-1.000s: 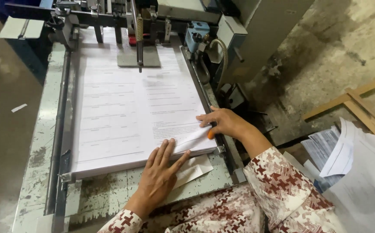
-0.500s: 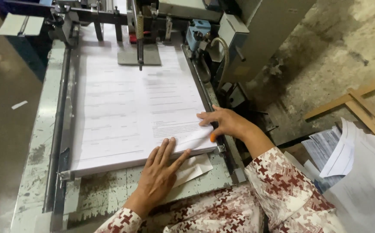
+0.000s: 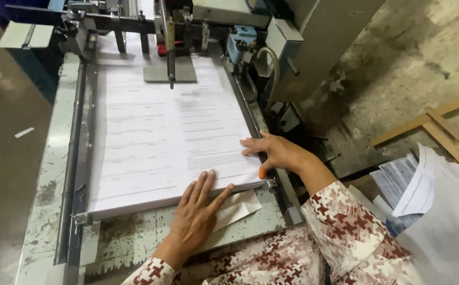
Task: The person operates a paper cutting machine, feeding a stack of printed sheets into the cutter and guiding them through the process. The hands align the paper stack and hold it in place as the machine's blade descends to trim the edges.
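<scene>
A thick stack of white printed paper sheets (image 3: 155, 137) lies on the worn metal feed table (image 3: 44, 174) of a printing machine. My left hand (image 3: 196, 214) rests flat, fingers spread, against the stack's near edge, partly on a loose folded sheet (image 3: 240, 207). My right hand (image 3: 274, 153) lies on the stack's near right corner, fingers pointing left, with an orange-tipped thumb at the side rail. Neither hand grips anything. Both sleeves are patterned red and cream.
The machine's feed head (image 3: 168, 37) with bars and a grey housing (image 3: 314, 47) stands at the far end. Metal side rails (image 3: 73, 158) flank the stack. Loose printed sheets (image 3: 430, 190) and a wooden frame (image 3: 440, 124) lie on the concrete floor at right.
My right hand has slid slightly left over the stack's corner and flattened. The left hand stays pressed at the near edge.
</scene>
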